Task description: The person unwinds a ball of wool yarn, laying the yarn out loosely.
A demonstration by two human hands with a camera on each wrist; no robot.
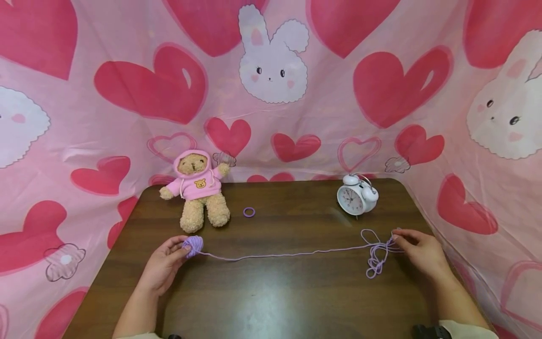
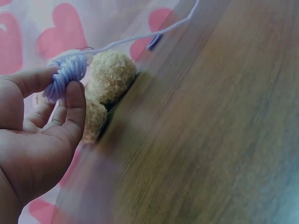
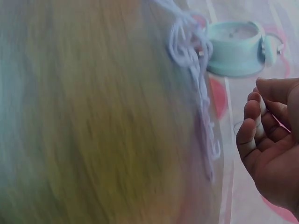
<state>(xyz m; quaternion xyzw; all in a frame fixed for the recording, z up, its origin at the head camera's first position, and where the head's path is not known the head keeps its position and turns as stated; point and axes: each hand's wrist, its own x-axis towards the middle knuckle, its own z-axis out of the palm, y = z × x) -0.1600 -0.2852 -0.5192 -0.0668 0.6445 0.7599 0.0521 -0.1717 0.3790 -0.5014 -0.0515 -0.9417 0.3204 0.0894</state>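
Observation:
In the head view my left hand pinches a small wound ball of lilac yarn between thumb and fingers. The left wrist view shows the same yarn ball at the fingertips, held off the table. One strand runs from it across to a loose tangle of yarn on the right. My right hand is beside that tangle, its fingertips close to the loops. Seen from the right wrist, the hand has loosely bent fingers with no yarn visible between them, apart from the tangle.
A teddy bear in a pink hoodie lies at the back left of the brown table. To its right is a small purple ring. A white alarm clock stands at the back right. Pink heart-patterned cloth surrounds the table.

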